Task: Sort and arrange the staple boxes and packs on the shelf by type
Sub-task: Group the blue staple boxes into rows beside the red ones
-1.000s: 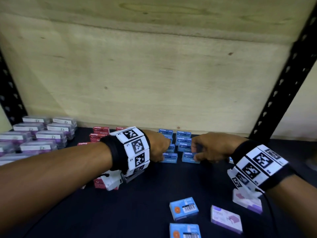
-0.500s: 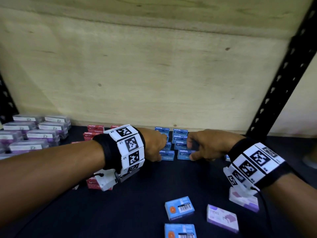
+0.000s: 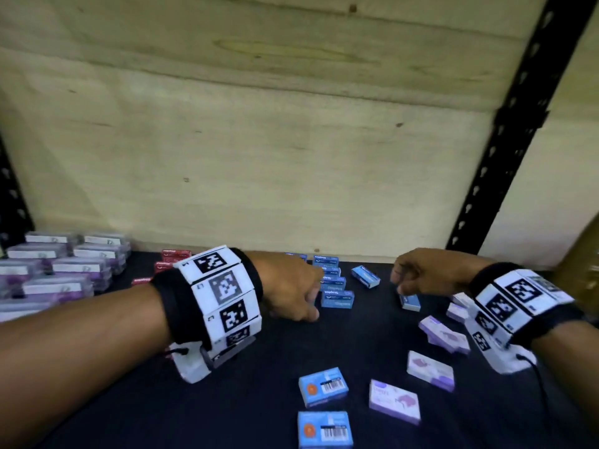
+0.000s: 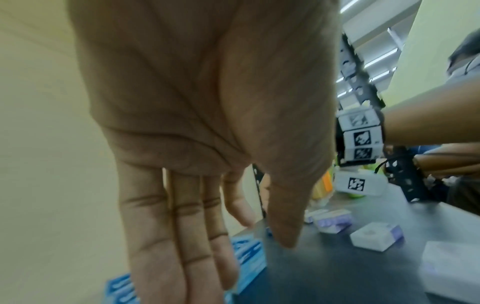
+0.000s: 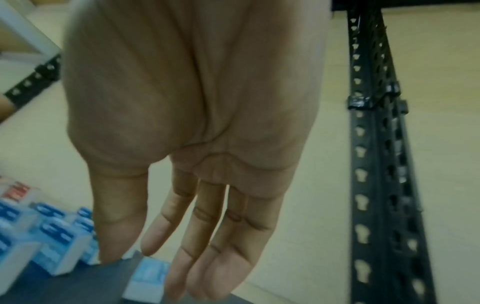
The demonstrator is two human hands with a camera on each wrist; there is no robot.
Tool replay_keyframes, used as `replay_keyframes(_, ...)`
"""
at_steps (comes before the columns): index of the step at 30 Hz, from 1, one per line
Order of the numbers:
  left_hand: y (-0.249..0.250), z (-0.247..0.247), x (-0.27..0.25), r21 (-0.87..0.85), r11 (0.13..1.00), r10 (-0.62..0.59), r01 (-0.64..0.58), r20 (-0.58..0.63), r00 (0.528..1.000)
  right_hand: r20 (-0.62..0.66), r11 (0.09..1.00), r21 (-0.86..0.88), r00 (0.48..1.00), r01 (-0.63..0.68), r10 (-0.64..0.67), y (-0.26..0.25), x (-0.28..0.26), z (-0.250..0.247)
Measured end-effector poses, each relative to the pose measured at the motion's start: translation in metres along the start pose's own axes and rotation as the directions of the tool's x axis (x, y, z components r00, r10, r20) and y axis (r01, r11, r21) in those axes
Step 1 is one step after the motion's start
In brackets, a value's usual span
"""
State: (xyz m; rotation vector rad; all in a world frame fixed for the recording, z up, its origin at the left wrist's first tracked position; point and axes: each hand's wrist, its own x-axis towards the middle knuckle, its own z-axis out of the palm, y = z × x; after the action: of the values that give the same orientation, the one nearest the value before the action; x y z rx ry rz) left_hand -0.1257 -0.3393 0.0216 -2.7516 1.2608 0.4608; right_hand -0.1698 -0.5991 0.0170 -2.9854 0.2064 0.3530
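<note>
Two bare hands out over dark matte shelf surface (image 3: 227, 400), nothing held in either. Left hand (image 3: 288, 290) palm down, fingers straight and close together in the left wrist view (image 4: 166, 236), thumb alongside; fingertips just at the near left corner of neat row of small blue cardboard staple boxes (image 3: 335, 288) stacked toward the pale plywood back panel (image 3: 291, 157); contact with the boxes not clear. Right hand (image 3: 421, 270) loose, fingers nearly straight and hanging downward in the right wrist view (image 5: 215, 236), knuckles bent over in the head view; just above a single blue staple box (image 3: 410, 302) lying askew under the fingertips, apart from it as far as visible. Between the two hands, another loose blue staple box (image 3: 365, 277), tilted out of line with the row.

Nearer the front edge, two flat blue staple packs with barcode and orange dot (image 3: 323, 386), one behind the other, well apart from both hands. Right of those, several flat lilac-and-white cardboard staple packs (image 3: 393, 400), scattered at odd angles below the right wrist. Far left, tidy block of clear plastic cases with purple contents and white labels (image 3: 64, 270); beside it, partly hidden behind the left wrist, small red staple boxes (image 3: 175, 254). Black perforated steel upright (image 3: 505, 140) at the right.
</note>
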Motion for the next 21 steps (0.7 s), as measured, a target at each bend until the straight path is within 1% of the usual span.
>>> replay_keyframes(2, 0.013, 0.003, -0.002, -0.035, 0.998, 0.060, -0.058, 0.064, 0.996, 0.010, 0.997, -0.066, 0.999, -0.049, 0.050, 0.007, -0.005, 0.002)
replay_keyframes(5, 0.026, 0.013, -0.001, -0.061, 0.993, 0.106, -0.097, 0.156, 0.982, 0.030, 0.990, -0.100, 0.994, -0.099, 0.102, 0.015, -0.009, 0.009)
replay_keyframes(9, 0.032, 0.025, 0.000, -0.077, 0.991, 0.127, -0.114, 0.199, 0.972, 0.056, 0.988, -0.119, 0.993, -0.098, 0.105, 0.018, -0.007, 0.020)
replay_keyframes(13, 0.032, 0.030, 0.000, -0.082, 0.989, 0.142, -0.125, 0.247, 0.959, 0.041, 0.980, -0.148, 0.989, -0.132, 0.140, 0.011, -0.005, 0.021)
replay_keyframes(15, 0.032, 0.032, 0.000, -0.092, 0.988, 0.147, -0.127, 0.249, 0.957, 0.037, 0.975, -0.164, 0.987, -0.150, 0.158, 0.008, -0.004, 0.022)
replay_keyframes(18, 0.030, 0.034, 0.000, -0.096, 0.987, 0.149, -0.131, 0.218, 0.964, 0.034, 0.978, -0.145, 0.987, -0.150, 0.156, 0.005, -0.002, 0.023)
replay_keyframes(21, 0.025, 0.032, -0.002, -0.079, 0.987, 0.153, -0.140, 0.179, 0.972, 0.084, 0.984, -0.121, 0.986, -0.135, 0.145, 0.002, -0.001, 0.024)
